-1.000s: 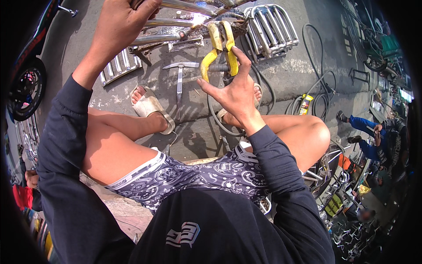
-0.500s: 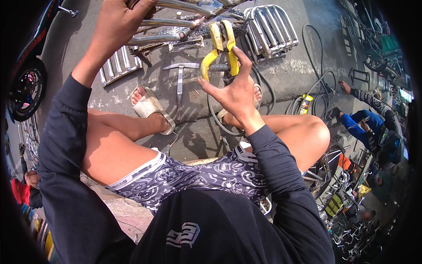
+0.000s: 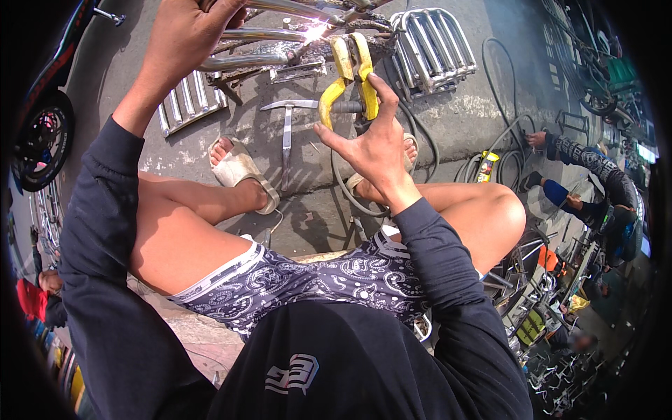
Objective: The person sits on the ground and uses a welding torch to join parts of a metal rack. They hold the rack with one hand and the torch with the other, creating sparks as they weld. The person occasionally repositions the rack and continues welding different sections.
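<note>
My left hand, at the top of the head view, is closed around the end of a metal tube frame; its fingertips are partly cut off by the upper edge. A bright welding spark glows where the tubes meet a cross piece. In my right hand is a yellow welding electrode holder, thumb and forefinger around its two sides, its jaws close to the spark. The electrode itself cannot be made out. Below the holder, a chipping hammer with a pointed head lies on the ground between my feet.
Stacked tube racks stand at the upper right, another rack lies at the left. Cable coils near a yellow packet. Another person works at the right among scattered metal parts. A motorcycle wheel is far left.
The glow at the tube joint has grown into a bright spark. Both my hands stay nearly in place. The person at the right has shifted an arm and leaned lower.
</note>
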Motion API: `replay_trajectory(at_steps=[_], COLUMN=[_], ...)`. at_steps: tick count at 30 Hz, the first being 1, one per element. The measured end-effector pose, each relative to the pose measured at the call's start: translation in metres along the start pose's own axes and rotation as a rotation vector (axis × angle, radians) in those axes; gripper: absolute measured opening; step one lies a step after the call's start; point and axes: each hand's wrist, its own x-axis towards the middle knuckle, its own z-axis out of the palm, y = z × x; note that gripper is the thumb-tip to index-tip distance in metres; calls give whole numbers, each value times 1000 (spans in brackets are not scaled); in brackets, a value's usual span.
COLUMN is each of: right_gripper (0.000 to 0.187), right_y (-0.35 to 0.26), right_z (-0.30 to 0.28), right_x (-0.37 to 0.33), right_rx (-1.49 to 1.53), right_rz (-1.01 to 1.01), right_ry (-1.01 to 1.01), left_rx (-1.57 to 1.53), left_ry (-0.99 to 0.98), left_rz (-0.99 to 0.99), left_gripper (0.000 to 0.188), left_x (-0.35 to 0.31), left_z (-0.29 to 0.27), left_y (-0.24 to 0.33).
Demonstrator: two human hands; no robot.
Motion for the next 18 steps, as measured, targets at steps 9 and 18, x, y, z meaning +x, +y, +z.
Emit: replay_trajectory(at_steps=[9,18], right_gripper=[107,108], right_y=[0,-2], right_z=[2,1], right_x=[0,1], right_rx=[26,100], right_rz=[30,72], right_ry=[-6,-12], left_rx=[21,352], left_ry=[-5,-141], left_rz=[-28,-330], left_gripper=[26,33], left_x=[1,6], left_z=[-1,-14], left_y=[-3,18])
